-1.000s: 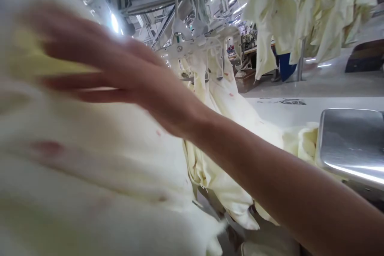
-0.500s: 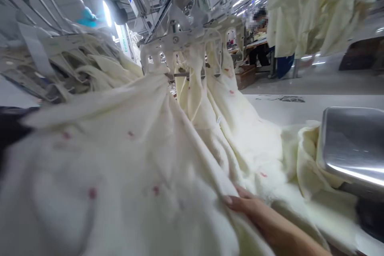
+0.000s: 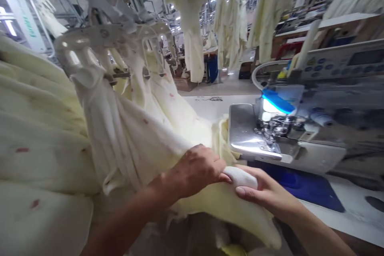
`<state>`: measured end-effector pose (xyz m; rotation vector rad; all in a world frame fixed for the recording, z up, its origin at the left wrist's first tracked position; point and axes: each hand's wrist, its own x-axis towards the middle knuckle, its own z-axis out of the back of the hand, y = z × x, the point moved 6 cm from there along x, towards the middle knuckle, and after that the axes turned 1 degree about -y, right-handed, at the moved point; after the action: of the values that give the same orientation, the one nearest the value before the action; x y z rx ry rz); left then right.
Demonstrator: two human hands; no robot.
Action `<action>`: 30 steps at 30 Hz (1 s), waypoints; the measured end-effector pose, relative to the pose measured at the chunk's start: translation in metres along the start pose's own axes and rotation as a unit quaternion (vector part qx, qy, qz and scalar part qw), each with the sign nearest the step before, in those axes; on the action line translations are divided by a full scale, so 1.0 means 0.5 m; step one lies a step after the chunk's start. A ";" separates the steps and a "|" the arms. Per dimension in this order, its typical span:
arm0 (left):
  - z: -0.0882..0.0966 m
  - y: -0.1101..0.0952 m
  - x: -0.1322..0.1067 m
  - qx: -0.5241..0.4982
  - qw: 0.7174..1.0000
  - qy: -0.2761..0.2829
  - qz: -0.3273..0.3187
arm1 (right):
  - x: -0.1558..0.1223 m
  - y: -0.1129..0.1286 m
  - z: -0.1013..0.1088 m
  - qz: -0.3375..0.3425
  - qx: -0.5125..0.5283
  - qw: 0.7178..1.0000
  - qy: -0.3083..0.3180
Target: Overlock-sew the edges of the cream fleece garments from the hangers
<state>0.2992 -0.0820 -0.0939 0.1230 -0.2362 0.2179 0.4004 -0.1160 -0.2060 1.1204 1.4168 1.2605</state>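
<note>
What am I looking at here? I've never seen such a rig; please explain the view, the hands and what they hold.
The view is from a camera worn on a person's head, looking forward and down. There is no robot: the left hand and right hand are the person's own, pinching pale cloth bunched between them. Pale clamp-like hangers at left hold more cloth. At right stands a sewing machine with a shiny metal plate; a dark blue panel shows on the white worktop.

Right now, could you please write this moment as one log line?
left hand: grips pale cloth | right hand: grips same cloth | sewing machine: on the right | hangers: upper left
</note>
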 end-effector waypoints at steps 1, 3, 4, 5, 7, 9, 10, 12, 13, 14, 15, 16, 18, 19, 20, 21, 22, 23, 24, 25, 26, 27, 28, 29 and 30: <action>-0.010 0.005 0.007 -0.016 0.999 0.028 0.008 | 0.000 -0.020 -0.009 -0.020 0.066 0.997 0.020; -0.007 0.016 -0.010 -0.076 0.995 0.054 0.035 | 0.010 -0.059 -0.021 -0.030 0.119 0.992 0.019; 0.004 0.019 -0.029 -0.115 0.991 0.053 0.048 | 0.018 -0.075 -0.028 -0.022 0.115 0.993 0.017; 0.018 0.018 -0.050 -0.153 0.986 0.049 0.054 | 0.027 -0.086 -0.037 -0.008 0.099 0.995 0.018; 0.045 0.006 -0.090 -0.194 0.979 0.042 0.054 | 0.043 -0.094 -0.054 0.025 0.056 0.998 0.018; 0.059 -0.005 -0.113 -0.198 0.978 0.025 0.061 | 0.050 -0.084 -0.066 0.059 0.053 0.997 0.000; 0.057 -0.007 -0.117 -0.195 0.978 0.019 0.071 | 0.050 -0.075 -0.068 0.071 0.074 0.995 -0.015; 0.038 -0.007 -0.105 -0.184 0.980 0.003 0.082 | 0.043 -0.055 -0.065 0.091 0.151 0.984 -0.042; 0.024 -0.004 -0.093 -0.167 0.983 -0.007 0.082 | 0.038 -0.047 -0.064 0.089 0.202 0.975 -0.036; 0.009 -0.001 -0.077 -0.139 0.987 -0.021 0.076 | 0.031 -0.041 -0.064 0.075 0.249 0.965 -0.016; -0.005 0.002 -0.061 -0.109 0.991 -0.039 0.068 | 0.022 -0.035 -0.064 0.059 0.287 0.956 0.011; -0.017 0.005 -0.045 -0.084 0.993 -0.058 0.061 | 0.012 -0.030 -0.064 0.042 0.314 0.947 0.043; -0.037 0.010 -0.016 -0.065 0.993 -0.080 0.049 | -0.009 -0.023 -0.052 0.026 0.324 0.943 0.073; -0.042 0.010 -0.006 -0.066 0.993 -0.089 0.037 | -0.018 -0.019 -0.040 0.037 0.299 0.951 0.066; -0.045 0.010 0.002 -0.071 0.993 -0.096 0.026 | -0.025 -0.018 -0.027 0.051 0.257 0.964 0.049; -0.044 0.011 0.007 -0.078 0.991 -0.103 0.017 | -0.029 -0.019 -0.016 0.062 0.204 0.976 0.029; -0.042 0.013 0.011 -0.089 0.990 -0.109 0.012 | -0.031 -0.023 -0.005 0.068 0.149 0.987 0.006; -0.039 0.017 0.013 -0.104 0.988 -0.113 0.015 | -0.030 -0.029 0.006 0.068 0.101 0.992 -0.022; -0.036 0.023 0.013 -0.123 0.985 -0.116 0.022 | -0.026 -0.038 0.016 0.061 0.068 0.995 -0.049; -0.032 0.029 0.012 -0.142 0.982 -0.120 0.030 | -0.022 -0.047 0.027 0.053 0.052 0.994 -0.078; -0.027 0.034 0.009 -0.157 0.979 -0.127 0.036 | -0.017 -0.056 0.036 0.047 0.050 0.993 -0.096; -0.021 0.038 0.004 -0.166 0.975 -0.139 0.041 | -0.012 -0.064 0.043 0.043 0.061 0.992 -0.105; -0.015 0.041 -0.005 -0.172 0.972 -0.152 0.047 | -0.007 -0.071 0.048 0.041 0.076 0.991 -0.105; -0.007 0.042 -0.017 -0.179 0.969 -0.165 0.052 | -0.002 -0.074 0.052 0.043 0.090 0.990 -0.098; -0.001 0.040 -0.031 -0.189 0.965 -0.171 0.056 | 0.001 -0.076 0.057 0.048 0.100 0.990 -0.092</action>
<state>0.2798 -0.0658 -0.0962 -0.2351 -0.6254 0.2601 0.4261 -0.1130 -0.2459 1.4190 1.3856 1.0670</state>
